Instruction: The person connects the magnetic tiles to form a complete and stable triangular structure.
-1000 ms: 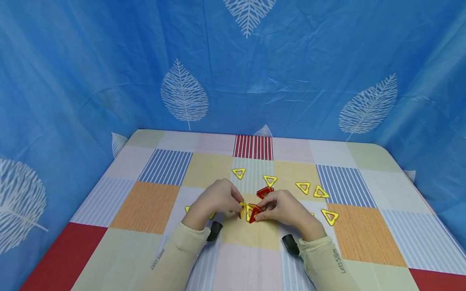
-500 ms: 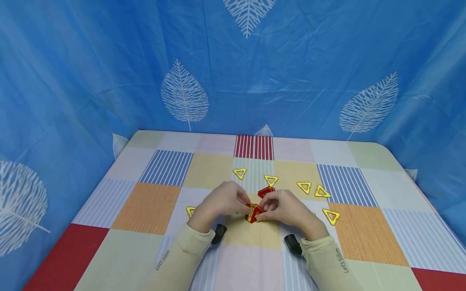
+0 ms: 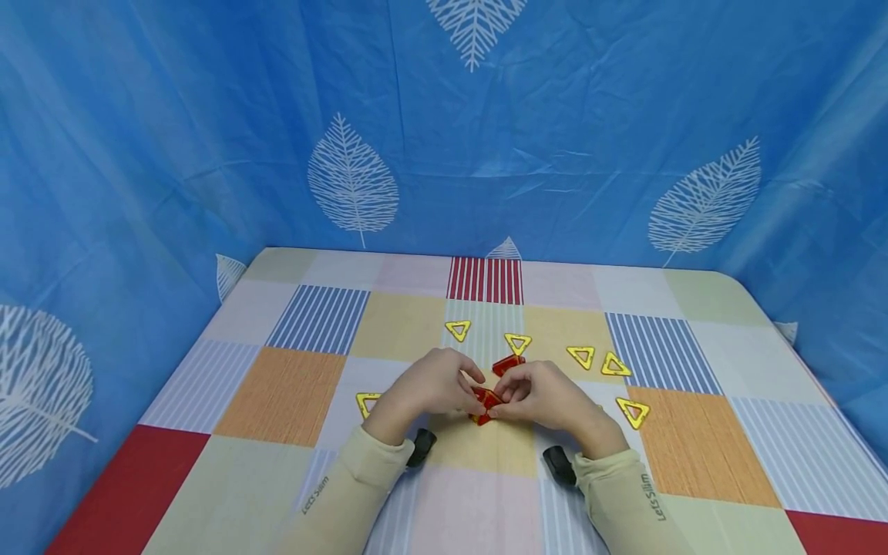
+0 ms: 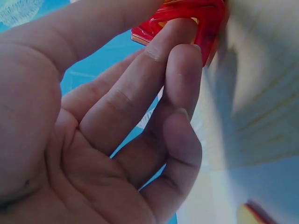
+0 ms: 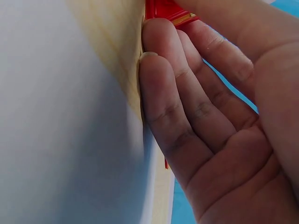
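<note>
Red triangular magnetic tiles [image 3: 487, 395] with some yellow among them stand joined in a small cluster on the table between the two hands. My left hand [image 3: 437, 381] holds the left side of the cluster, its thumb and fingers at a red tile [image 4: 214, 21] in the left wrist view. From the right, my right hand [image 3: 544, 395] pinches the other side, where a red tile [image 5: 161, 8] shows above the fingers in the right wrist view. The hands cover much of the cluster. Just behind them lies another red piece [image 3: 509, 364].
Yellow triangular tiles lie scattered behind and beside the hands: one at back left [image 3: 458, 331], one behind the red piece [image 3: 518, 344], several on the right, such as a tile [image 3: 633, 413]. Another tile [image 3: 368, 402] is partly behind the left wrist. A blue curtain [image 3: 555, 154] hangs beyond the table.
My left hand has moved right, bringing a tile against the cluster, so red now shows where yellow faced out. My right hand has stayed nearly in place.
</note>
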A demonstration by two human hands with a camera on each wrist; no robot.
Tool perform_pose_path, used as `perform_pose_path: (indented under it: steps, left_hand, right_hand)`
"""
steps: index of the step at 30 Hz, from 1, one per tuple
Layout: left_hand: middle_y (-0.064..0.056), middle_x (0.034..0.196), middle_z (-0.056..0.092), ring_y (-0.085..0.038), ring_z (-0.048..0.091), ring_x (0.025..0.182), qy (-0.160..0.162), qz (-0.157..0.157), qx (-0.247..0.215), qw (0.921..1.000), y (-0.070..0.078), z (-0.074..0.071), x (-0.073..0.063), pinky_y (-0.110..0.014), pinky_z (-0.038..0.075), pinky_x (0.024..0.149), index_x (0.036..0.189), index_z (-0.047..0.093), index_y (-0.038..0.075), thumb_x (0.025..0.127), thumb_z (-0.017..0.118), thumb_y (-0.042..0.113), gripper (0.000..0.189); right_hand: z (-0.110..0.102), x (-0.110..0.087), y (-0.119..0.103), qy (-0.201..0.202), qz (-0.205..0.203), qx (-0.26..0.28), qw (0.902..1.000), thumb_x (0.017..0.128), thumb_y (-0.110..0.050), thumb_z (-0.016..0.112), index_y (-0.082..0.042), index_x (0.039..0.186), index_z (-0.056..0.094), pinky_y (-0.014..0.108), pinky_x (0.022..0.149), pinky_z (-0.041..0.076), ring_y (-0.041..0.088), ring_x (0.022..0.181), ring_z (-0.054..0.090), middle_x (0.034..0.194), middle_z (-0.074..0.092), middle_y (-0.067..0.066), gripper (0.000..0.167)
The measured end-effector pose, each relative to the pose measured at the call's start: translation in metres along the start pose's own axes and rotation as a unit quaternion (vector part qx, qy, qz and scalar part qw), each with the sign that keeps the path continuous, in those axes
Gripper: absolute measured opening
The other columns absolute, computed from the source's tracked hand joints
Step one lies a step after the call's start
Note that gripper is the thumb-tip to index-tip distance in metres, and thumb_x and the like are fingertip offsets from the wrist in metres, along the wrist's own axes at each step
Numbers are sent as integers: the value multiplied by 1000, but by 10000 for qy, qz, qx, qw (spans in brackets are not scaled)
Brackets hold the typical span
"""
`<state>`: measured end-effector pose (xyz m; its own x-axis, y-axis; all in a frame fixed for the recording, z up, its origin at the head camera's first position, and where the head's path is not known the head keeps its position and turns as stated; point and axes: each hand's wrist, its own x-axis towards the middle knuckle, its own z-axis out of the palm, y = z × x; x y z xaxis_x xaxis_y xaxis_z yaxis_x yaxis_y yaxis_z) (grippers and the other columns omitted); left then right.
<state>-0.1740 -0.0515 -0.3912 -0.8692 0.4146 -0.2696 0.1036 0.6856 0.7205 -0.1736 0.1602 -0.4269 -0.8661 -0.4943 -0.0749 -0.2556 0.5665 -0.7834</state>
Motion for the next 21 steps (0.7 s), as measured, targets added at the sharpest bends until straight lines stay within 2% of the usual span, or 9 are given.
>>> perform_pose_path:
  steps: [7, 12, 16, 21]
  left_hand:
    - [5, 68, 65, -13, 59, 62, -11, 206, 184, 9996, -2, 1, 0, -28, 48, 57, 98, 76, 9, 75, 90, 13, 27]
    - [2, 66, 62, -12, 54, 57, -55, 442, 395, 9982, -7, 2, 1, -25, 44, 53, 102, 74, 10, 71, 93, 18, 37]
    - [2, 68, 61, -11, 54, 58, -112, 595, 455, 9971, -11, 3, 3, -25, 44, 54, 104, 73, 10, 70, 94, 20, 41]
    - [2, 74, 60, -12, 53, 64, -168, 595, 436, 9971, -15, 5, 6, -26, 45, 58, 104, 72, 14, 69, 95, 23, 43]
  right_hand:
    - [1, 0, 0, -2, -21, -24, 10000, 77, -25, 90, -12, 88, 76, 28, 67, 54, 14, 69, 64, 76, 67, -6, 22]
    - [1, 1, 0, 16, -8, -101, 9999, 77, -26, 90, -12, 89, 76, 27, 67, 54, 13, 68, 64, 75, 67, -7, 23]
    - [1, 0, 0, 41, -20, -130, 9999, 77, -26, 90, -12, 89, 75, 27, 66, 54, 13, 68, 63, 75, 67, -7, 23]
    - [1, -1, 0, 88, -18, -176, 9998, 77, -27, 90, -12, 88, 75, 27, 65, 54, 13, 67, 62, 75, 66, -7, 23]
